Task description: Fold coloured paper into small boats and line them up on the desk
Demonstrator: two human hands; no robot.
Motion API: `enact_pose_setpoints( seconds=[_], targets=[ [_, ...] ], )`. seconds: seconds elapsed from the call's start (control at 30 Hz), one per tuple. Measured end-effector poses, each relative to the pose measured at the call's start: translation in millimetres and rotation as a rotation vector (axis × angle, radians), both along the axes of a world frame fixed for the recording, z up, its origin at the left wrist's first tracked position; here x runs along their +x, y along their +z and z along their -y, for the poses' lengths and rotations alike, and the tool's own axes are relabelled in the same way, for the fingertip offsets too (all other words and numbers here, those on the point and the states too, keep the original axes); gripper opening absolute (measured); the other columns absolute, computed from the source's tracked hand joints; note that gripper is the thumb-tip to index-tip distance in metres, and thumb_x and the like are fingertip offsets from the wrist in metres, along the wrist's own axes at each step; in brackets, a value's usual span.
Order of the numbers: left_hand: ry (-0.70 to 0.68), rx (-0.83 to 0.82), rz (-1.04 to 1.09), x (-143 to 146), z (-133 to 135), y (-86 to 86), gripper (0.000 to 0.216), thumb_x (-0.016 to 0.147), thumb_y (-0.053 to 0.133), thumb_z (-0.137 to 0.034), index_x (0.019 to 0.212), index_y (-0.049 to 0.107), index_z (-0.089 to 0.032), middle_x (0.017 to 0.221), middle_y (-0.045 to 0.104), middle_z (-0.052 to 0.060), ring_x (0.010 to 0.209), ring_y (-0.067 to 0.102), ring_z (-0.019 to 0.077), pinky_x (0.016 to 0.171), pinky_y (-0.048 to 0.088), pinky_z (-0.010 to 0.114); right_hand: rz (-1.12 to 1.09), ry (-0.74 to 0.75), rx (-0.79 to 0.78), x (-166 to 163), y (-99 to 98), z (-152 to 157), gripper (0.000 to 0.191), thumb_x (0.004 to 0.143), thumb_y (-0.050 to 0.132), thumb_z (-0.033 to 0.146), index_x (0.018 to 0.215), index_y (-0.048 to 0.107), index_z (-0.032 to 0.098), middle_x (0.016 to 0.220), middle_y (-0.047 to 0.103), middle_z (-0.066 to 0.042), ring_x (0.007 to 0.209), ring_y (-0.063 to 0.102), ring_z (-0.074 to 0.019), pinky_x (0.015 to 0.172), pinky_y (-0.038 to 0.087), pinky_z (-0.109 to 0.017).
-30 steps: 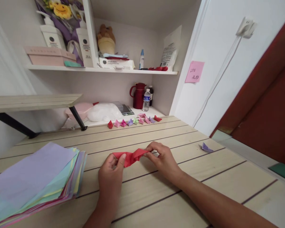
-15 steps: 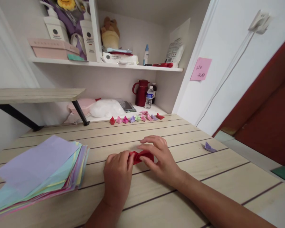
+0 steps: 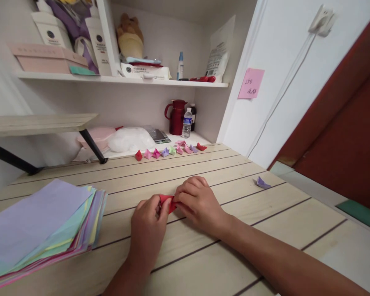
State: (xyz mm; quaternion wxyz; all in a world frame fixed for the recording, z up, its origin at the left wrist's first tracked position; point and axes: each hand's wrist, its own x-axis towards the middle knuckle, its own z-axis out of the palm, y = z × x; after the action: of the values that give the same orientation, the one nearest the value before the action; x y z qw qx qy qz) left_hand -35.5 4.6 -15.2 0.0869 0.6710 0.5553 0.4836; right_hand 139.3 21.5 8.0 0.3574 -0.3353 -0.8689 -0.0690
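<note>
A small folded piece of red paper (image 3: 167,202) is held between my two hands, low over the middle of the wooden table (image 3: 203,255). My left hand (image 3: 149,218) pinches its left end between thumb and fingers. The fingers of my right hand (image 3: 197,201) are closed over its right end and hide that part. Beyond them, several folded paper boats (image 3: 165,152) in red, pink, purple and green stand in a row along the table's back edge. One purple paper boat (image 3: 262,183) lies apart, to the right of my right hand.
At the left lies a stack of coloured paper sheets (image 3: 40,218), a purple one on top. Behind it stands a small raised shelf (image 3: 43,123) on black legs. A red jug (image 3: 176,117) and a water bottle (image 3: 187,123) stand in the cabinet at the back.
My right hand's fingers, spread before, have closed onto the red paper, which now shows less. The view has shifted, moving the surroundings left in the picture.
</note>
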Motion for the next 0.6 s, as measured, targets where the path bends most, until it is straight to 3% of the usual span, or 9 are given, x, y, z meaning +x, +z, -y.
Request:
enact_pose_setpoints(
  seconds=[0.13,0.37,0.5,0.6],
  targets=[
    [-0.006,-0.151,0.154,-2.8,-1.4,3.1,0.035,0.091,0.048,-0.046,0.062,0.052,-0.025,0.051,0.055,-0.003,0.053,0.052,0.0165,0.057,0.036,0.028,-0.089,0.007,-0.011,-0.6,-0.4,1.6,0.015,0.092,0.056,0.014,0.085,0.066,0.022,0.091,0.07,-0.002,0.084,0.053,-0.0182,0.081,0.036,-0.037],
    [-0.069,-0.279,0.425,-7.8,-8.8,6.8,0.039,0.089,0.044,-0.055,0.074,0.056,-0.022,0.06,0.061,-0.001,0.054,0.058,0.0155,0.057,0.046,0.028,-0.146,-0.072,-0.087,0.5,-2.1,-0.6,0.011,0.093,0.056,0.02,0.084,0.061,0.021,0.079,0.066,-0.002,0.076,0.054,-0.0187,0.078,0.039,-0.035],
    [-0.17,-0.271,0.471,-3.1,-8.6,5.8,0.04,0.086,0.051,-0.056,0.103,0.059,-0.021,0.092,0.068,0.004,0.077,0.065,0.0179,0.076,0.049,0.033,-0.041,-0.088,-0.049,-0.4,-2.5,-0.7,0.012,0.092,0.053,0.016,0.081,0.058,0.02,0.074,0.066,-0.003,0.072,0.056,-0.0183,0.081,0.04,-0.036],
    [-0.241,-0.29,0.479,1.9,-8.2,3.3,0.058,0.077,0.064,-0.05,0.126,0.051,-0.022,0.12,0.061,0.009,0.097,0.064,0.0213,0.089,0.047,0.037,0.017,-0.05,-0.027,-2.4,-3.5,0.2,0.01,0.09,0.052,0.013,0.089,0.059,0.02,0.084,0.07,-0.005,0.079,0.061,-0.0185,0.089,0.04,-0.039]
  ],
)
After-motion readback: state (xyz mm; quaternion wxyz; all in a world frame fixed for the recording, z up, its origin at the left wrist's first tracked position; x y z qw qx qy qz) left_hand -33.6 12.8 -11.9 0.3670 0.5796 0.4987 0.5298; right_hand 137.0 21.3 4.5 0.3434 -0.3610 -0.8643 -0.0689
